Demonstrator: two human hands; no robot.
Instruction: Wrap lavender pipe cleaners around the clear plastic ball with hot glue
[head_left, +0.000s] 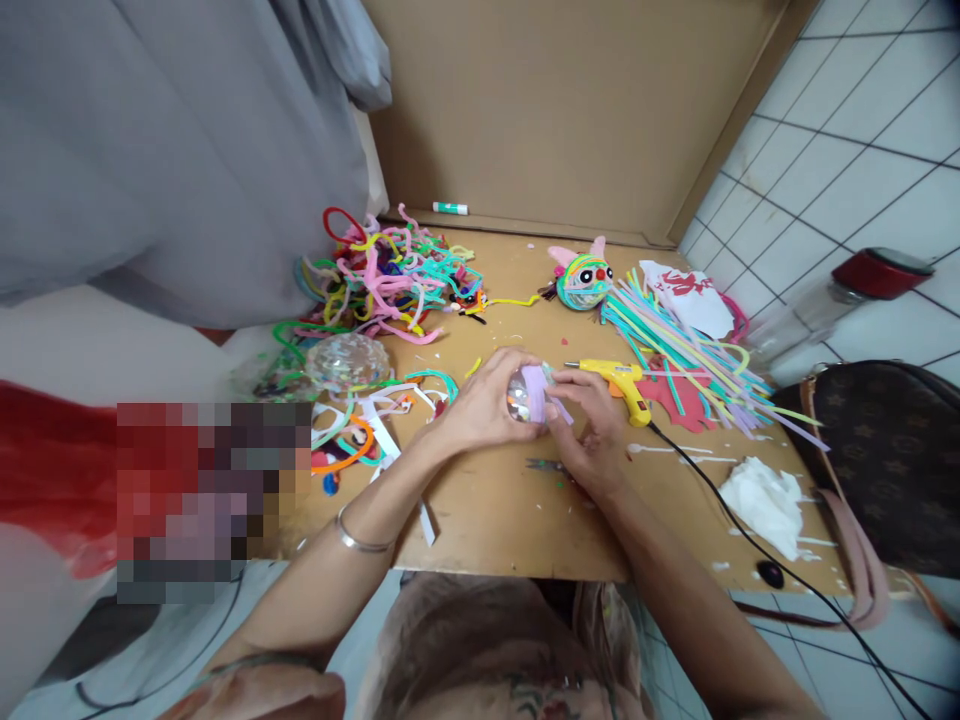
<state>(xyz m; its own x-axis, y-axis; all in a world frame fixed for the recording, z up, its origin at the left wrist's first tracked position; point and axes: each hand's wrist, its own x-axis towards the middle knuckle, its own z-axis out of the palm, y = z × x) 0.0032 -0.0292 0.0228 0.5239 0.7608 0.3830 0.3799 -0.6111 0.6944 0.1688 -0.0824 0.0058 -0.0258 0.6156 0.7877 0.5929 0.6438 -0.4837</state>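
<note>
Over the middle of the table, my left hand (487, 400) is closed around a small clear ball (517, 396) partly covered with lilac pipe cleaners (535, 392). My right hand (592, 420) meets the ball's other side, its thumb and fingers closed on the loose end of a lilac pipe cleaner (562, 410). Scissors (546, 465) lie under that hand, with their handles mostly hidden. Just beyond it rests a yellow hot glue gun (619, 380). Farther back sits a pipe-cleaner figure (585, 280) with pink ears, googly eyes and a red nose.
Tangled pipe cleaners (390, 275) are heaped at the back left, near a clear ball (349, 360). Straight pipe cleaners (682, 335) lie at right. The glue gun's black cord (720, 500) crosses toward a brown bag (885, 450). Crumpled tissue (763, 503) and a bottle (810, 310) are nearby.
</note>
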